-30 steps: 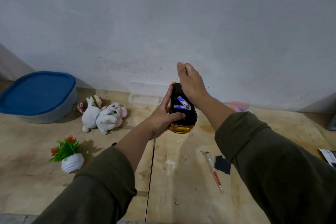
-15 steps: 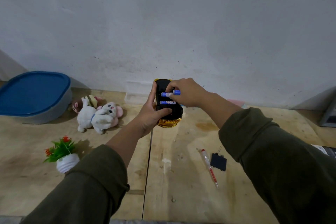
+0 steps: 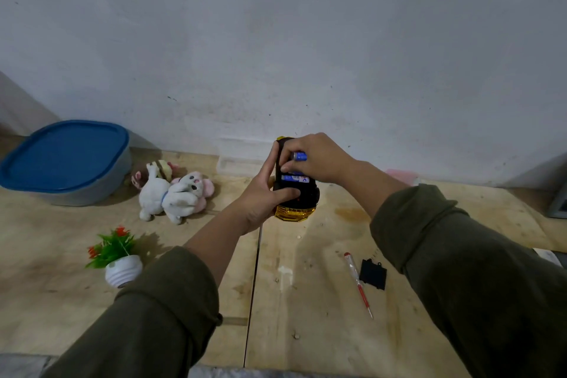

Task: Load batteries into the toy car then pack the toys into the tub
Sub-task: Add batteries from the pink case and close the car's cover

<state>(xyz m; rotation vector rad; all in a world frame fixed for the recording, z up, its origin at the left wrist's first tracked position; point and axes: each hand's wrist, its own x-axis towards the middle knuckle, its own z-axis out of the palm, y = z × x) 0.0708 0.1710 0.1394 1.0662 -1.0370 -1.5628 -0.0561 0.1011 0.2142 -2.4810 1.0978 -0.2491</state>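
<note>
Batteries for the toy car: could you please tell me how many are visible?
2: one blue cylindrical battery pinched in the right hand, another blue battery seated in the black toy car. Others may be hidden.

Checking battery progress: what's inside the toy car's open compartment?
One blue battery lies in the toy car; the right hand pinches another battery above. Fingers cover the rest.

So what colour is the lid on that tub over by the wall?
Blue: the lid sits on a grey tub, seen best in the head view.

Open plywood runs between the hands and the lidded tub [image 3: 66, 159], though plush toys [image 3: 171, 192] and a small potted plant [image 3: 118, 258] crowd that left-hand route.
</note>
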